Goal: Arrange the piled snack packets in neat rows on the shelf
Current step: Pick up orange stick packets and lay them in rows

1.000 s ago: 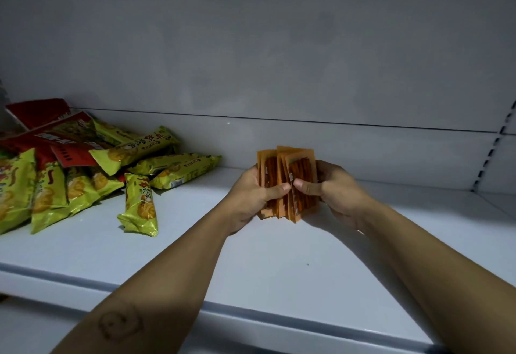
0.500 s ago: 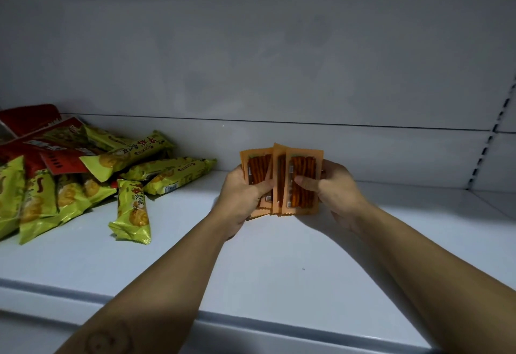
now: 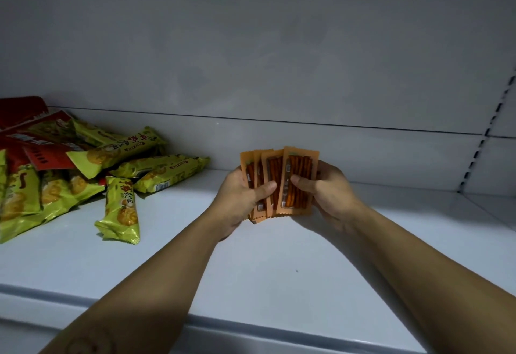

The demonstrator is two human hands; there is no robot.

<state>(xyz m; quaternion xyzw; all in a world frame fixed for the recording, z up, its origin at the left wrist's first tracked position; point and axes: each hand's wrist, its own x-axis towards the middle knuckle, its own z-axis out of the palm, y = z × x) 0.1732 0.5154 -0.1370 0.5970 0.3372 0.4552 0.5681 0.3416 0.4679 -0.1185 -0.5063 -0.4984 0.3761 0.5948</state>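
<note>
Both my hands hold a fanned bunch of several orange snack packets (image 3: pixel 296 169) upright over the middle of the white shelf (image 3: pixel 251 270). My left hand (image 3: pixel 240 200) grips the left packets, thumb across their fronts. My right hand (image 3: pixel 326 194) grips the front right packet, thumb on its face. A pile of yellow-green snack packets (image 3: pixel 125 163) lies at the left of the shelf. One yellow-green packet (image 3: pixel 121 211) lies apart from the pile, nearer the front.
Red packets (image 3: pixel 33 135) lie in the pile at the far left, partly under the yellow-green ones. The grey back wall (image 3: pixel 279 74) rises behind the shelf. A slotted upright (image 3: pixel 485 135) runs down at the right. The shelf's front lip (image 3: pixel 251 328) crosses below my forearms.
The orange packets have turned from edge-on to face me and spread into a wider fan. My hands have stayed at the same spot over the shelf.
</note>
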